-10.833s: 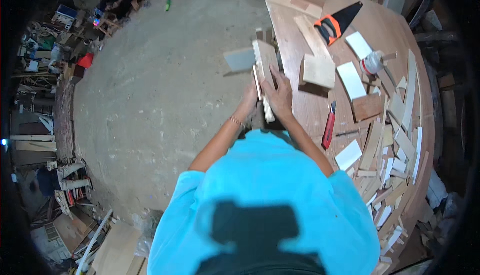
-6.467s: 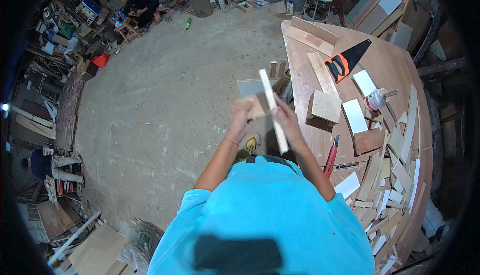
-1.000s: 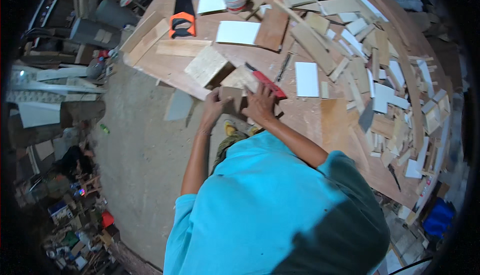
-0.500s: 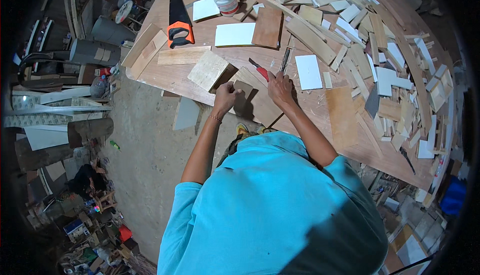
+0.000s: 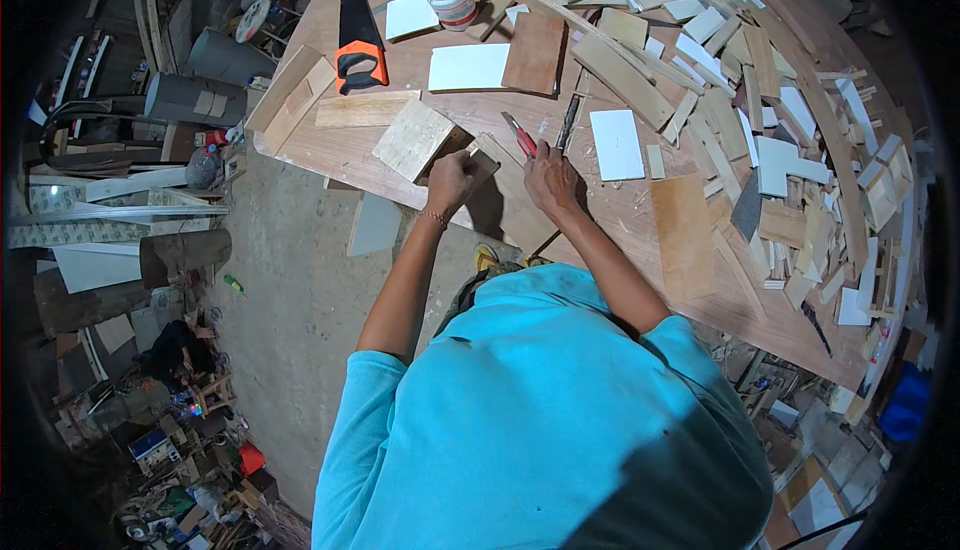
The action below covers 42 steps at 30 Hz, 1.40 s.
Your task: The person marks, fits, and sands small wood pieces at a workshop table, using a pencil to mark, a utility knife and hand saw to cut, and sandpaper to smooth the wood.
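Observation:
My left hand (image 5: 450, 178) is closed on a small wooden block (image 5: 485, 159), just right of a larger pale wood block (image 5: 412, 140). My right hand (image 5: 550, 178) is wrapped round a red utility knife (image 5: 522, 135), its tip pointing up and left, away from me. Below and between the hands lies a flat wooden board (image 5: 518, 200) near the table edge. A slim dark tool (image 5: 569, 122) lies just beyond my right hand; its kind is unclear. To the right of it is a white rectangular panel (image 5: 617, 145).
A handsaw (image 5: 360, 60) with an orange and black handle lies at the far left. Near it stand a jar (image 5: 452, 5) holding sticks and a brown wood piece (image 5: 534, 54). Heaped offcuts (image 5: 765, 165) cover the table's right side. Concrete floor (image 5: 290, 280) shows at left.
My left hand has shifted slightly up and right with the small block. My right hand has moved a little left, and the knife has turned in it.

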Available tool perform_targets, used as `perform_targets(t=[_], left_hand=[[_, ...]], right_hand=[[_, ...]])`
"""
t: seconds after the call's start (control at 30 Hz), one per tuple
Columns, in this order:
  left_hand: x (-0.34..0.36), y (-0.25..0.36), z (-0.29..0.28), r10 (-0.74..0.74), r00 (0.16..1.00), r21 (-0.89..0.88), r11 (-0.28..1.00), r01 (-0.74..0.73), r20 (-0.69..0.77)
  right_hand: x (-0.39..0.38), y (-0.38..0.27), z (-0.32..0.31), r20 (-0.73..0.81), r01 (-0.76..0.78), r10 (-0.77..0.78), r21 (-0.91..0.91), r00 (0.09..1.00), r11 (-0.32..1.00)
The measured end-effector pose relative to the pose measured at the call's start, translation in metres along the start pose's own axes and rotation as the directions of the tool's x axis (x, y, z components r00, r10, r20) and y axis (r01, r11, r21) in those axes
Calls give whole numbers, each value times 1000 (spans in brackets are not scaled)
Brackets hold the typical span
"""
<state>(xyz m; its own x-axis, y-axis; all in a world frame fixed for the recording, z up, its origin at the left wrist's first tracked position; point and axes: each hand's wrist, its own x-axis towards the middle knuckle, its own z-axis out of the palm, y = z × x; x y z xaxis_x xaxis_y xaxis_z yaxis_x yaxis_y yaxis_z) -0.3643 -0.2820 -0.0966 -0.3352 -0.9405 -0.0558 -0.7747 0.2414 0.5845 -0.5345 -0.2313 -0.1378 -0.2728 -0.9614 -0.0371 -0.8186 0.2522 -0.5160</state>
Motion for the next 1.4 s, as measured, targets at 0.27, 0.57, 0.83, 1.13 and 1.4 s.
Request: perform_targets(t=[0.27, 0.57, 0.83, 1.13, 1.4], left_hand=[[-1, 12, -3, 18, 994, 98, 995, -29, 109], [-14, -3, 15, 105, 994, 233, 967, -104, 9], [-19, 10, 14, 48, 999, 291, 955, -49, 10], [-19, 9, 14, 83, 996, 293, 953, -82, 9], [-20, 12, 16, 55, 998, 269, 962, -46, -25]], right_hand=[[-1, -2, -7, 66, 94, -96, 29, 993, 995], [-51, -25, -42, 224, 133, -174, 189, 959, 973], [-52, -35, -59, 301, 56, -110, 185, 947, 981], [-54, -32, -52, 235, 145, -182, 164, 955, 976], [-51, -32, -39, 88, 254, -256, 42, 963, 966]])
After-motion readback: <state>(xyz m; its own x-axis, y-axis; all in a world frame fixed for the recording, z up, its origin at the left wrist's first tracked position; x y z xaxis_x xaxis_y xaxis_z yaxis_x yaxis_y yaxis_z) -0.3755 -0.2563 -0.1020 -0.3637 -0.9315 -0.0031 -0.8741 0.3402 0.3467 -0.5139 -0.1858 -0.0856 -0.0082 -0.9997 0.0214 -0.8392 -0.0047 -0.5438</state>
